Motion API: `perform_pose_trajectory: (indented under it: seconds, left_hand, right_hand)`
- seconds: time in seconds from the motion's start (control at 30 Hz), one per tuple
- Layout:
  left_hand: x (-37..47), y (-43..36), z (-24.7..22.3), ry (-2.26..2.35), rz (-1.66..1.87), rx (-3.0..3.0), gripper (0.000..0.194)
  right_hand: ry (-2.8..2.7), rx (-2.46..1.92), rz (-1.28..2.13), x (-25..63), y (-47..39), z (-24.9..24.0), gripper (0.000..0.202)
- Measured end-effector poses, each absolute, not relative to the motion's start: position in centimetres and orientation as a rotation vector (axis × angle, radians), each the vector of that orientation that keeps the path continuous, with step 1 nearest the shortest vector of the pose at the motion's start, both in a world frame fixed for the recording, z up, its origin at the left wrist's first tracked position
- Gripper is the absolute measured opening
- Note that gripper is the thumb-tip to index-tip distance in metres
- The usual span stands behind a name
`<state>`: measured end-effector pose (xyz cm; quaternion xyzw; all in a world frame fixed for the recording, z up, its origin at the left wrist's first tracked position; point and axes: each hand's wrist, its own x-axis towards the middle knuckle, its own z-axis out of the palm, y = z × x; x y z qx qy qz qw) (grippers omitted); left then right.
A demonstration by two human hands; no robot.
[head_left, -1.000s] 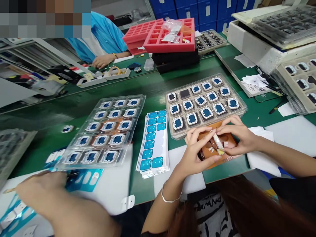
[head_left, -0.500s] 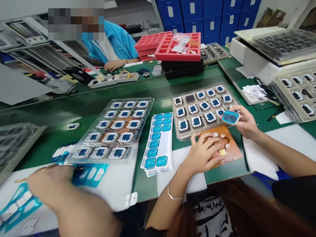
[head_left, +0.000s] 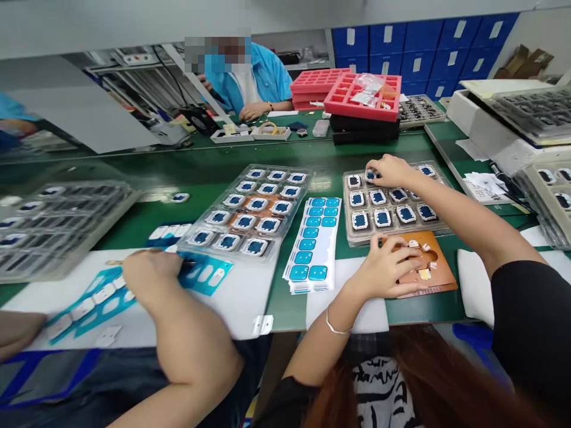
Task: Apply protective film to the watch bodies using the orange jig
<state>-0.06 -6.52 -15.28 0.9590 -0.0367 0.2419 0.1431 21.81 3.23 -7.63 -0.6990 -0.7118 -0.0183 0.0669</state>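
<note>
The right hand (head_left: 387,170) pinches a small white-framed blue module (head_left: 370,175) at the nearly full beige compartment tray (head_left: 439,227); the left hand (head_left: 387,270) presses flat on the orange fixture plate (head_left: 441,276).

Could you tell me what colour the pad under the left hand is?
Orange-brown pad, under the left hand; head view.

A long green workbench (head_left: 223,172) runs below stacked blue bins (head_left: 423,44) and a metal rack (head_left: 147,77)

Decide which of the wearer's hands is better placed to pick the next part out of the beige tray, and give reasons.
Probably the right hand: it already rests on the beige tray, fingertips at a part in the back row. The left hand lies on the orange jig, nearer the body.
</note>
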Motion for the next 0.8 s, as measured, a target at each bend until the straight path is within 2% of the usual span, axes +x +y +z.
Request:
perform_pose_trajectory:
  seconds: [0.17, 0.27, 0.33, 0.4, 0.5, 0.63, 0.8]
  left_hand:
    - [0.1, -6.7, -15.2, -0.117, 0.639, 2.784, 0.048]
    - [0.2, -6.7, -15.3, -0.129, 0.647, 2.773, 0.05]
    - [0.3, -6.6, -15.4, -0.123, 0.661, 2.743, 0.053]
    - [0.3, -6.5, -15.5, -0.118, 0.649, 2.697, 0.055]
    - [0.0, -6.4, -15.6, -0.108, 0.57, 2.629, 0.05]
    - [-0.4, -6.6, -15.7, -0.064, 0.603, 2.574, 0.042]
    - [-0.2, -6.5, -16.2, -0.099, 0.657, 2.615, 0.048]
  right_hand:
    - [-2.229, -2.055, -0.103, 17.9, 3.8, -6.8, 0.021]
    - [-2.48, -1.71, 0.174, 12.1, 2.6, -6.6, 0.019]
    - [-2.687, -1.5, 0.537, 7.9, 1.5, -7.0, 0.022]
    - [-2.82, -1.529, 0.708, 4.5, 0.5, -7.9, 0.038]
    - [-2.835, -1.616, 0.781, 1.9, -0.3, -9.6, 0.049]
    - [-2.761, -1.661, 0.862, 1.7, 0.0, -11.0, 0.047]
    - [-2.723, -1.627, 0.965, 1.8, 0.6, -11.8, 0.043]
